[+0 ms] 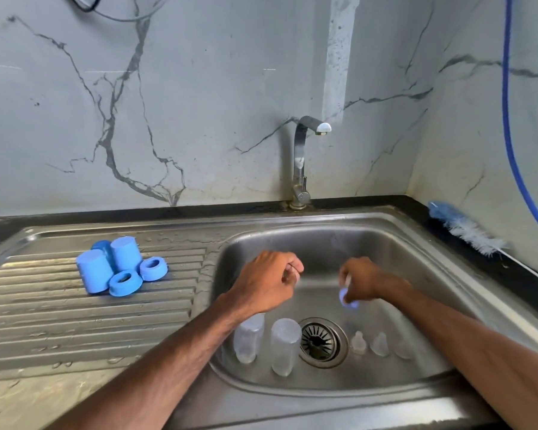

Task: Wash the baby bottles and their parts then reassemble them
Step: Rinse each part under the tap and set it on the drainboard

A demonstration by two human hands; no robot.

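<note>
Both my hands hover over the steel sink basin (416, 243). My right hand (362, 282) grips a blue screw ring (346, 297), blurred with motion. My left hand (271, 283) is curled shut with nothing visible in it. Two clear bottles (284, 346) stand upside down on the basin floor left of the drain (319, 341), one partly under my left wrist. Clear teats (379, 344) sit right of the drain. On the draining board (75, 321), blue caps (125, 252) and two blue rings (125, 283) are grouped together.
A chrome tap (303, 156) rises behind the basin, its spout turned right, no water running. A blue and white bottle brush (466, 228) lies on the dark counter at the right. A blue hose (510, 119) hangs down the right wall.
</note>
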